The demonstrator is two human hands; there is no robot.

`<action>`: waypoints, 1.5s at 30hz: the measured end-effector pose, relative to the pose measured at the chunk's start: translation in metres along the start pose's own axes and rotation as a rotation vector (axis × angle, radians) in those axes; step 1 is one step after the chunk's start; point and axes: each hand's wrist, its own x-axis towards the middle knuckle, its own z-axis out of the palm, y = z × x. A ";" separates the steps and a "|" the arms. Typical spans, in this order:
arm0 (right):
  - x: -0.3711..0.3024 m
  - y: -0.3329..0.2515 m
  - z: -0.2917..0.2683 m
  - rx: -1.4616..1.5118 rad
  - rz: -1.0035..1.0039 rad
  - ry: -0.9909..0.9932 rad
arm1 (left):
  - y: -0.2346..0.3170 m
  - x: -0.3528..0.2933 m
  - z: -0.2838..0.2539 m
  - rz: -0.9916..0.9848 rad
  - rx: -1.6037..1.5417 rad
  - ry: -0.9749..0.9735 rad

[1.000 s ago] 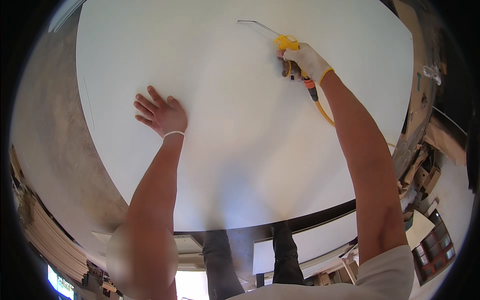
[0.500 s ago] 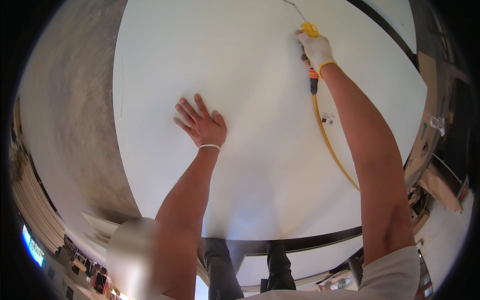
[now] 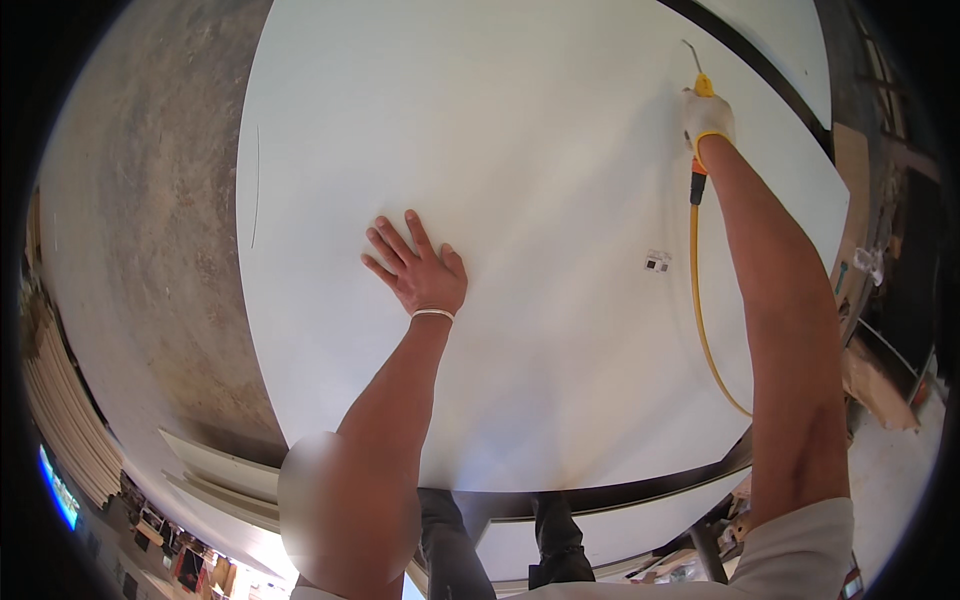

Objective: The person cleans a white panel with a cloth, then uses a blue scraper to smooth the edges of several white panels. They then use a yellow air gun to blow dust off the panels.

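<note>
Bare and spread, my left hand (image 3: 428, 280) lies flat on a large white panel (image 3: 540, 330), with a pale band round the wrist. My right hand (image 3: 711, 115), in a whitish glove with a yellow cuff, is wrapped round a yellow air blow gun (image 3: 705, 86) above the panel's far right part. The gun's thin metal nozzle points away from me, toward the far edge. A yellow hose (image 3: 696, 290) runs from the dark and orange coupling back under my right forearm. The glove hides most of the gun's handle and its trigger.
A small printed label (image 3: 657, 262) sits on the panel. Past a dark gap at the far right lies another white sheet (image 3: 785, 50). Bare concrete floor (image 3: 190, 200) runs along the left. Stacked boards (image 3: 225, 470) stand at lower left, cardboard (image 3: 880, 385) at right.
My right hand has swung rightward and slightly nearer with the blow gun, and the hose has followed. The left hand stays flat on the panel while the view shifts a little.
</note>
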 end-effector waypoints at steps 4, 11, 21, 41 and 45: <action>-0.102 -0.063 0.049 -0.070 -0.712 -0.385 | 0.003 0.001 -0.003 0.008 -0.032 0.017; -0.104 -0.085 0.055 0.013 -0.625 -0.324 | 0.001 0.000 -0.004 -0.001 -0.052 -0.012; -0.105 -0.140 0.089 -0.128 -0.736 -0.217 | -0.003 -0.007 -0.011 -0.005 -0.091 -0.125; -0.221 -0.262 0.184 0.073 -0.751 -0.523 | -0.007 -0.020 -0.006 0.054 -0.199 -0.065; -0.312 -0.203 0.193 -0.251 -1.181 -0.888 | -0.009 -0.021 -0.007 0.039 -0.213 -0.122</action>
